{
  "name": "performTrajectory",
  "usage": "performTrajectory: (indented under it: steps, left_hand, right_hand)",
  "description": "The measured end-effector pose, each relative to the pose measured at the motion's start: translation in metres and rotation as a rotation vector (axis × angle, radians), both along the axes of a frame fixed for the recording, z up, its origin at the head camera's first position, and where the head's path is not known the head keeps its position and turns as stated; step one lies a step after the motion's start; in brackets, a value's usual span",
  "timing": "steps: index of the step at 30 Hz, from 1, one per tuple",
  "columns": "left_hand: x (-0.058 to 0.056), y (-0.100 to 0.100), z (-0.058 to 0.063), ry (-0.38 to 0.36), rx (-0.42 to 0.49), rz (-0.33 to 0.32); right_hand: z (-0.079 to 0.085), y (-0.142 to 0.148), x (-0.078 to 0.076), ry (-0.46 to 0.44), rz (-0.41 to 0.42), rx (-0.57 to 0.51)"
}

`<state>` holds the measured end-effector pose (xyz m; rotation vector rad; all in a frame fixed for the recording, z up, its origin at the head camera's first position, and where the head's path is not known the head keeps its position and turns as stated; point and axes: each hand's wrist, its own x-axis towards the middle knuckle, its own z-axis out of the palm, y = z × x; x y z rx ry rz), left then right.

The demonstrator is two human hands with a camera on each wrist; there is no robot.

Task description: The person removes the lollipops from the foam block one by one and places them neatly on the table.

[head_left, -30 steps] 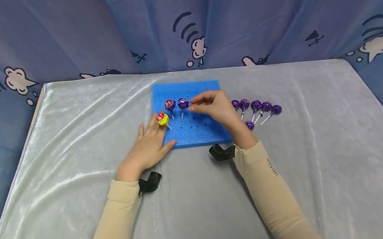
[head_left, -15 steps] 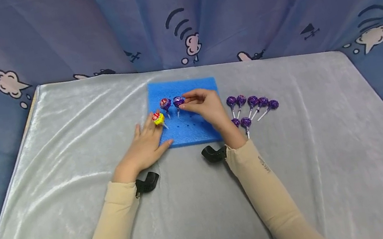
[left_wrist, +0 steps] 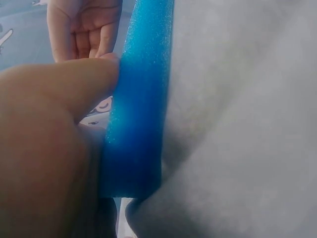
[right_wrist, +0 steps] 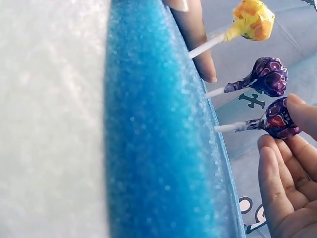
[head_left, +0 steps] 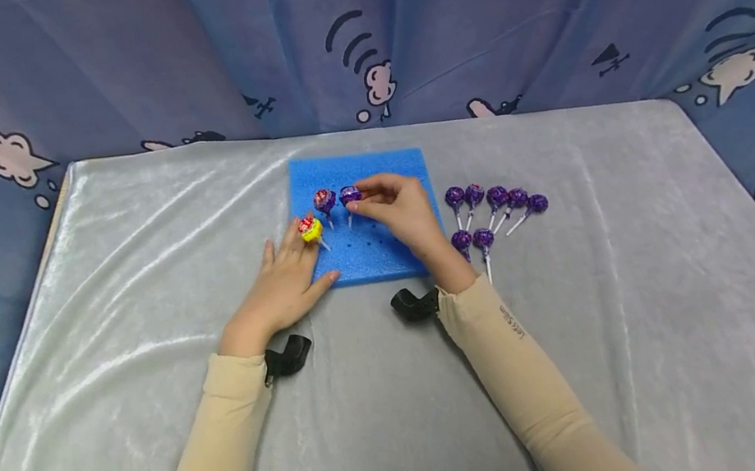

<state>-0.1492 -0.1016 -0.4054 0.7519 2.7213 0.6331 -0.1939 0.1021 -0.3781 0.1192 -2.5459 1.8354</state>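
Note:
A blue foam block (head_left: 382, 260) with rows of small holes lies on the table. Three lollipops stand with their sticks in it: a yellow-and-red lollipop (head_left: 310, 228) by the left edge, a purple-and-red lollipop (head_left: 324, 200), and a purple lollipop (head_left: 349, 193) to its right. My right hand (head_left: 403, 210) pinches the wrapped head of that rightmost purple lollipop (right_wrist: 281, 119) between thumb and fingers; its stick meets the foam in the right wrist view. With fingers spread, my left hand (head_left: 284, 283) rests on the block's left edge, its thumb (left_wrist: 94, 79) along the near side.
Several purple lollipops (head_left: 497, 197) lie on the grey cloth (head_left: 638, 267) to the right of the block, in two loose rows. A patterned blue curtain (head_left: 489, 8) hangs behind the table's far edge. Black wrist cameras (head_left: 289, 356) sit on both wrists.
My right hand has moved left from beside the rightmost standing lollipop onto its head and now holds it. The left hand stays on the foam. The head view has shifted slightly.

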Motion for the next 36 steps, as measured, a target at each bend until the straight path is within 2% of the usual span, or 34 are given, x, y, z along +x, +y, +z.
performTrajectory:
  steps: [11, 22, 36]
  left_hand:
    - [-0.001, -0.001, 0.001, -0.006, 0.001, -0.002]
    - [-0.001, -0.001, 0.000, -0.006, 0.001, -0.005]
    - [0.000, -0.001, 0.000, -0.003, -0.004, -0.008]
  right_hand:
    - [0.002, 0.003, -0.001, 0.036, -0.021, -0.088]
    - [0.006, 0.014, -0.003, -0.004, -0.125, -0.123]
    - [0.012, 0.033, -0.004, -0.047, -0.149, -0.145]
